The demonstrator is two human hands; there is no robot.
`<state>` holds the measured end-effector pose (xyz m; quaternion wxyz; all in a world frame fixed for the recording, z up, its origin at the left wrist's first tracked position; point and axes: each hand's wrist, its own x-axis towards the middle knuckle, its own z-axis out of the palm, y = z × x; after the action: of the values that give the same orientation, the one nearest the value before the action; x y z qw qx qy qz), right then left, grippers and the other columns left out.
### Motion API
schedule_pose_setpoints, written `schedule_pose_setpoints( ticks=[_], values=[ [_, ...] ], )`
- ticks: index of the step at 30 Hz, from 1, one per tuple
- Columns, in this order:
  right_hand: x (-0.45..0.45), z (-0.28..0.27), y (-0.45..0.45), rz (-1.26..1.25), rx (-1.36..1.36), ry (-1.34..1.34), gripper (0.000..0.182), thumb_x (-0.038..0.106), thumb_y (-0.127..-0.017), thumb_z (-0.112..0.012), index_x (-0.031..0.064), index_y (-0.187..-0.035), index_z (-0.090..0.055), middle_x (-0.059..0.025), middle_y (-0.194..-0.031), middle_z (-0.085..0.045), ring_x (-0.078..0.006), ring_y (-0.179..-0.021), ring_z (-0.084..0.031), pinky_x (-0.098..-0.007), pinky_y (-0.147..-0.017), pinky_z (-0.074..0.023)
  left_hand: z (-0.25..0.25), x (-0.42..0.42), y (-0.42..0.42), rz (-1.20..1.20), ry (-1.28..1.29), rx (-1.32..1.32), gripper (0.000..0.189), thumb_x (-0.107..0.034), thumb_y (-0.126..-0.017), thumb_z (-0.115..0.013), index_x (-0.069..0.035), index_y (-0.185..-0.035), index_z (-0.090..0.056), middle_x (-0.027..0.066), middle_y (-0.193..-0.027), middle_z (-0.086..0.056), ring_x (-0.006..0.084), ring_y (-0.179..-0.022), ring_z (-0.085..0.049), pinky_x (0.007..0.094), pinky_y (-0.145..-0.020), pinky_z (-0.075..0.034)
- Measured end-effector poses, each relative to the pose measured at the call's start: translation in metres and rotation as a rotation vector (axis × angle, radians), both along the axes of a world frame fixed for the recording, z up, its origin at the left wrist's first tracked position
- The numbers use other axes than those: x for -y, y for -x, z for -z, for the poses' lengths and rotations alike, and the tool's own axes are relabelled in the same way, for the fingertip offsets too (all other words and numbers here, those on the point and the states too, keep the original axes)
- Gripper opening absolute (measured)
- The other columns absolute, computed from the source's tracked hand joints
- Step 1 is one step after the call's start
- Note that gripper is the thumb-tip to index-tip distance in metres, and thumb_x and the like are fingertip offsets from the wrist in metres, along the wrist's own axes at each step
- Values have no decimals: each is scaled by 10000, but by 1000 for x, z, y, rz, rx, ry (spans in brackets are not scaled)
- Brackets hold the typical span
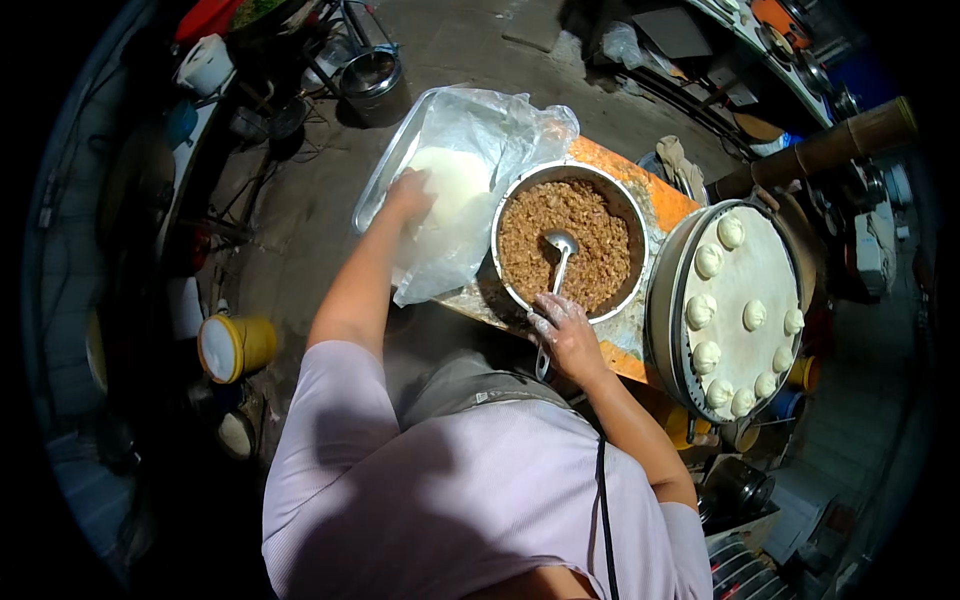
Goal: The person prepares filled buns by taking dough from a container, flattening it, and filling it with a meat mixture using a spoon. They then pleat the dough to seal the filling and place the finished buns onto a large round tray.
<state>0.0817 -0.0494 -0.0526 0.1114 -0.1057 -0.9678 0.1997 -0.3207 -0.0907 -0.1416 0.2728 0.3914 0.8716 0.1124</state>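
Observation:
My left hand [410,196] rests at the near left edge of a mass of pale dough [454,184], partly under plastic sheeting [450,255] in a metal tray [369,196]; its fingertips are blurred. To the right stands a round metal pot [645,240] full of brown minced filling [529,217]. A metal ladle [561,241] lies with its bowl on the filling and its handle over the near rim. My right hand [566,330], dusted white, is over that handle; its grip is partly hidden. Several pleated buns [701,311] sit on a round steamer [739,277] at the right.
The orange worktop [626,176] carries the pot. A bamboo pole [817,154] slants beyond the steamer. A lidded metal pot [371,79] stands on the floor past the tray, and a yellow bucket [251,346] is at the left. Cluttered shelves line both sides.

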Motion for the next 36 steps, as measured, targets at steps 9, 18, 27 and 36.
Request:
schedule_pose_setpoints(
  ticks=[9,18,27,36],
  values=[
    [-14,-7,11,272,-26,-74,235,95,-815,-644,2,-1028,-612,-198,-1084,-591,-377,-924,-590,-415,-765,-509,11,0,11,-93,-257,10,476,-256,-623,-777,-63,-1022,-605,153,-1066,-607,316,-1047,-581,379,-900,-467],
    [-31,-52,-38,476,-195,112,243,20,-866,-569,-14,-1105,-594,-209,-1084,-602,-379,-962,-605,-385,-841,-486,-9,22,17,96,-453,135,373,-245,-606,-778,-18,-826,-580,120,-764,-597,217,-686,-556,342,-644,-466],
    [14,-28,-46,395,-206,328,244,18,-875,-504,-23,-1095,-602,-196,-1083,-607,-372,-990,-586,-388,-883,-465,-131,110,-22,-562,-1312,1560,563,-214,-894,-536,28,-1368,-351,224,-1368,-420,371,-1300,-376,587,-1083,-274],
    [-24,-39,-68,337,-168,436,242,62,-900,-474,-30,-1061,-628,-196,-1061,-637,-351,-994,-601,-382,-886,-468,-215,122,-116,-748,-1560,1328,790,-606,-909,-296,-53,-1468,-218,197,-1514,-204,401,-1386,-203,602,-1127,-104]
  ],
)
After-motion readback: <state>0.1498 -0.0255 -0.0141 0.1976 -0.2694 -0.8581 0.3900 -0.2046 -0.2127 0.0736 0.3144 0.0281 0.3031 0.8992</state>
